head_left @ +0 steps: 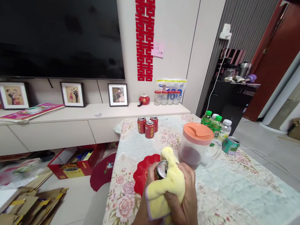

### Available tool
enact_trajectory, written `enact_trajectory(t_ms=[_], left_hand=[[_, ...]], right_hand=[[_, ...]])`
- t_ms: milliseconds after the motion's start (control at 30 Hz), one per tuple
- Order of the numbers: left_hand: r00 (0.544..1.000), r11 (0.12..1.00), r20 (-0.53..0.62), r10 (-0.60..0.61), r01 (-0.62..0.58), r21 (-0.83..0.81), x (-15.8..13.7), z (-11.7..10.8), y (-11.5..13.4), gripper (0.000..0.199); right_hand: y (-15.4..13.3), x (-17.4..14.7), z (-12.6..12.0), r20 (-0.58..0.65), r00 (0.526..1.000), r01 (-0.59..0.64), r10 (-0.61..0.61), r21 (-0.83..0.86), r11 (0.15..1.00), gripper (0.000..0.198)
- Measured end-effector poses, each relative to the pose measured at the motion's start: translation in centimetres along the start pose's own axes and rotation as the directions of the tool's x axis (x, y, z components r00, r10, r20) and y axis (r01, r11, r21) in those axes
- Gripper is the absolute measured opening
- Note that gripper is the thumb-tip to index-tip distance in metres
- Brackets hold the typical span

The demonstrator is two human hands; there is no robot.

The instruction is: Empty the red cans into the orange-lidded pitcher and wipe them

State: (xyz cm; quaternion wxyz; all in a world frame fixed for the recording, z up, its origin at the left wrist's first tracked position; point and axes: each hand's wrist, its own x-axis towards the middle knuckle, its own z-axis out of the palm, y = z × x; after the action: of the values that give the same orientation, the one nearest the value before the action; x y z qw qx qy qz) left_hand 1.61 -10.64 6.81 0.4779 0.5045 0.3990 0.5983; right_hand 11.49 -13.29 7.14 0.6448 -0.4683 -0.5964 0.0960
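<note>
Over the table, my left hand [148,190] is wrapped around a drink can [161,168], its silver top facing up. Most of the can's side is hidden by the fingers and a cloth. My right hand [189,195] grips a yellow towel [168,192] with a purple edge and presses it against the can. Just behind and left of both hands lies a red scalloped plate [139,174]. A clear pitcher [191,155] with an orange lid and dark liquid inside stands right behind the towel.
Three red cans [149,130] stand together at the table's back left. Right of the pitcher are several bottles [216,126] with green or white caps and a green can [230,145]. A flowered cloth [125,201] covers the table. Picture frames [117,95] line the TV cabinet.
</note>
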Motion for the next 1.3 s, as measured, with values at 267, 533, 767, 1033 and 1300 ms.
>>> enact_trajectory(t_ms=[267,533,767,1033,1300], left_hand=[[0.965,0.990,0.261,0.031,-0.066,0.125,-1.3,-1.1,3.6,0.069],[0.944,0.992,0.310,-0.116,0.125,-0.010,-1.8,-1.2,4.2,0.079],[0.960,0.983,0.236,-0.150,0.170,-0.067,-0.1,-1.7,4.6,0.091],[0.977,0.999,0.208,-0.046,0.047,0.001,2.0,-1.4,4.4,0.079],[0.978,0.997,0.206,0.011,-0.026,0.071,2.3,-1.2,3.9,0.077]], right_hand=[[-1.0,0.7,-0.5,-0.020,0.865,-0.407,0.501,0.556,0.725,0.050],[-1.2,1.3,0.0,-0.057,0.803,-0.437,0.594,0.622,0.650,0.039],[-0.2,0.1,1.6,-0.006,0.815,-0.438,0.579,0.648,0.623,0.057],[-0.8,-0.3,3.6,0.061,0.684,-0.504,0.727,0.760,0.410,0.062],[-2.4,0.9,3.3,0.275,0.732,-0.541,0.623,0.791,0.286,0.054]])
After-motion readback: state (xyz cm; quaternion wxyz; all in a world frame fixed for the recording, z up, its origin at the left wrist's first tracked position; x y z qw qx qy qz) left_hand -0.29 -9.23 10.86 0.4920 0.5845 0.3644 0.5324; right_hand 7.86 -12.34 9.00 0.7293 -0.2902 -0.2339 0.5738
